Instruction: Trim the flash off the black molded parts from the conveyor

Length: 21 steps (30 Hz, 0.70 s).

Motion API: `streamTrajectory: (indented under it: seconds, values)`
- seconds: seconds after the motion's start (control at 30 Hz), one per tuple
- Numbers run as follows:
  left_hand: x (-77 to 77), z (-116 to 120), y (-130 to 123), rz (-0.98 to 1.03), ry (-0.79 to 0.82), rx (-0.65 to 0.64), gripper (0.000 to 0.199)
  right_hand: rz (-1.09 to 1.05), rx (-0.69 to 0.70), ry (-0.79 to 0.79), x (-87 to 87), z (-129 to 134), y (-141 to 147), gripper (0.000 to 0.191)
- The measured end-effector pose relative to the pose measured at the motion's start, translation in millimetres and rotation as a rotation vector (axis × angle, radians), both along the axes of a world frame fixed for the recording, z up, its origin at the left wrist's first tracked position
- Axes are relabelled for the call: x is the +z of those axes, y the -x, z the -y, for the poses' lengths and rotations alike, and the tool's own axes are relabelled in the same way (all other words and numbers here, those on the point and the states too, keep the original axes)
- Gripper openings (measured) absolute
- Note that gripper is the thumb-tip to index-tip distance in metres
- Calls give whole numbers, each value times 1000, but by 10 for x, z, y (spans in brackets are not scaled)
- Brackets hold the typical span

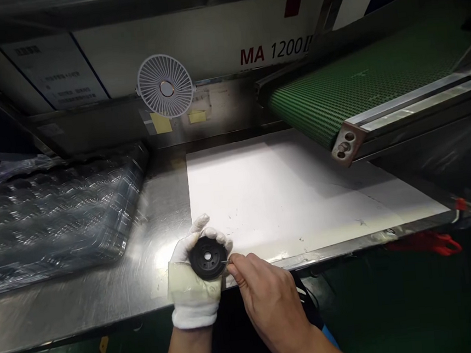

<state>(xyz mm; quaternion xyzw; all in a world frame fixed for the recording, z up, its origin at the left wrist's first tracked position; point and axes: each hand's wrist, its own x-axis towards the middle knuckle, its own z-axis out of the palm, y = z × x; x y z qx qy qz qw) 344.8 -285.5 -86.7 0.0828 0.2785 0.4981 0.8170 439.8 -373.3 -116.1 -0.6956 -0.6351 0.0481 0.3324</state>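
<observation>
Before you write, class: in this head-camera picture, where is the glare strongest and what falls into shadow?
In the head view, glare flares on the steel table beside the gloved left hand, and the white sheet is nearly washed out; the green floor sinks into shadow.

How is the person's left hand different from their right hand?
The left hand wears a white glove with a band of tape around it, but the right hand is bare. The left hand holds a round black part around its edge, while the right hand pinches a thin metal pick against that part. Both hands are working close together above a steel bench.
</observation>
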Motion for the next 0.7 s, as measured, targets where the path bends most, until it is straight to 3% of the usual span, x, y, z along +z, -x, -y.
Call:
streamTrajectory:
  seconds: [0.1, 0.23, 0.4, 0.7]
  values:
    - [-62, -18, -77, -19, -6, 90, 18, 26, 2, 8, -8, 2, 58, 32]
    - [-67, 2, -104, -65, -35, 203, 22, 20, 34, 18, -16, -3, 120, 33]
    - [41, 22, -27, -73, -1, -29, 34, -2, 30, 5, -24, -7, 69, 33]
    - [-22, -3, -77, -38, 38, 131, 24, -14, 29, 13, -65, 11, 114, 34]
